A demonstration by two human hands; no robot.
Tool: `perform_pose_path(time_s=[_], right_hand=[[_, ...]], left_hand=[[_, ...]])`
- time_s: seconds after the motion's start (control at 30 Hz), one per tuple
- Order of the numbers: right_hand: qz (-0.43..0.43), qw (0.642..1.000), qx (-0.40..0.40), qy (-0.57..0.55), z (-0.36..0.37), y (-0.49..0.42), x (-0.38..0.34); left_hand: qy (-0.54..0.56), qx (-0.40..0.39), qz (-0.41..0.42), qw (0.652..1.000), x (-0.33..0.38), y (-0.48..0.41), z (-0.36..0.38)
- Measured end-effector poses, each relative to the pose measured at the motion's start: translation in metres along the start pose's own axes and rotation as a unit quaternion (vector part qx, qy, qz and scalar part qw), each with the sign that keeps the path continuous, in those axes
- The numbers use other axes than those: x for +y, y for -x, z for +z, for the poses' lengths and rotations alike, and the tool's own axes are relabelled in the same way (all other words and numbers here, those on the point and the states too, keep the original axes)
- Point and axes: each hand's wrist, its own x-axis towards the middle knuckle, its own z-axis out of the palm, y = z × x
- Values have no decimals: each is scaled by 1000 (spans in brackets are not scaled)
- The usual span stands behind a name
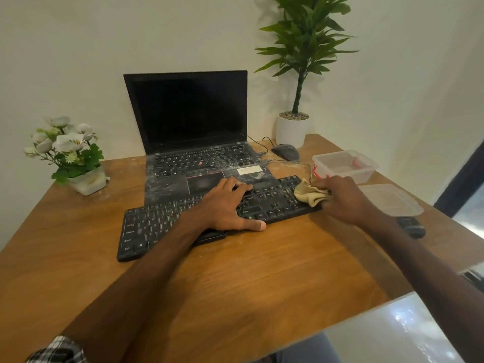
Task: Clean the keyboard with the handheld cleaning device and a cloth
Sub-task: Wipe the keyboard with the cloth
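Note:
A black external keyboard (157, 224) lies slanted on the wooden table, in front of an open dusty laptop (191, 127). My left hand (227, 205) rests flat on the keyboard's middle, fingers spread, thumb at its front edge. My right hand (343, 197) grips a crumpled beige cloth (309, 193) against the keyboard's right end. A dark handheld device (411, 226) lies on the table to the right, partly hidden behind my right forearm.
A clear plastic box (345, 166) and its lid (390, 200) sit at the right. A grey mouse (285, 151) and a white potted plant (292, 129) stand behind. A flower pot (86, 179) stands at the left. The table's edge runs close on the right.

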Motion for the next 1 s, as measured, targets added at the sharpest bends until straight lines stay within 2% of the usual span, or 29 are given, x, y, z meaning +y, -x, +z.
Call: perform_pose_path(time_s=[0.3,0.57,0.63,0.83,0.9,1.0], right_hand=[[17,999,13,28,-1,29,-18],[7,998,-54,-11,-17,50,-26],[13,999,-39,-12,-19,54,-28],[58,991,99,69,-25,66,-24],[77,987,83,116,-24,70,-22],[94,987,-9,128,-21,77,-22]], left_hand=[[-3,-2,-1,1000,1,0,0],[2,-11,-8,1000,1,-1,-1],[0,-12,-10,1000,1,-1,-1],[-1,-15,-14,1000,1,0,-2],[3,-12,-13,1000,1,1,-1],[4,-12,-16,1000,3,2,-2]])
